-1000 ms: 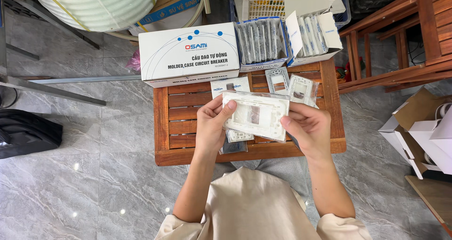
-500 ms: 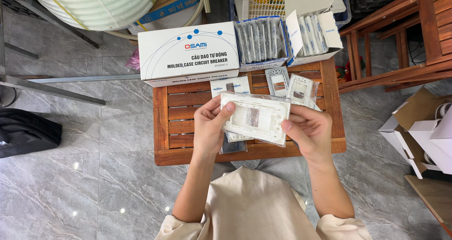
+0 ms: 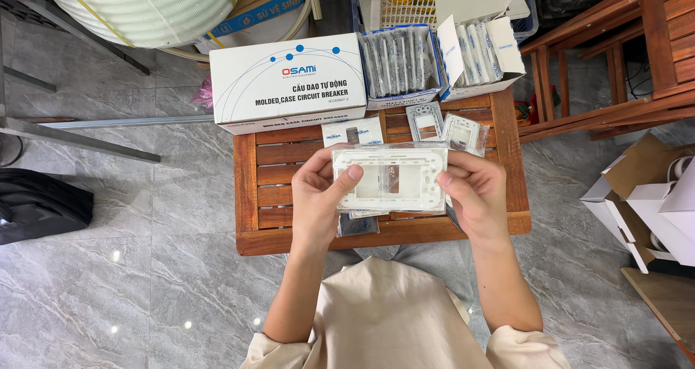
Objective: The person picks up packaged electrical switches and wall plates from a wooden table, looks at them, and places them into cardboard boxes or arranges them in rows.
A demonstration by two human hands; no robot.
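I hold a white rectangular switch plate in a clear plastic bag [image 3: 391,179] flat above a small wooden slatted table [image 3: 264,188]. My left hand [image 3: 322,199] grips its left edge, thumb across the front. Its right edge sits in my right hand [image 3: 474,195]. Under the plate lie more bagged parts: a white plate [image 3: 352,132], a grey frame [image 3: 425,121], a clear-bagged frame [image 3: 465,133] and a dark piece [image 3: 357,225] at the table's near edge.
A large white box [image 3: 289,83] stands at the table's back left. Beside it are two open boxes of bagged plates [image 3: 399,64] [image 3: 481,51]. Behind is a coil of white conduit [image 3: 145,3]. A black bag [image 3: 40,206] lies left; cardboard boxes [image 3: 644,195] and wooden furniture [image 3: 622,58] are right.
The bagged plate was tilted and has turned level in my hands, now showing its hollow framed side. Both hands stay on its edges.
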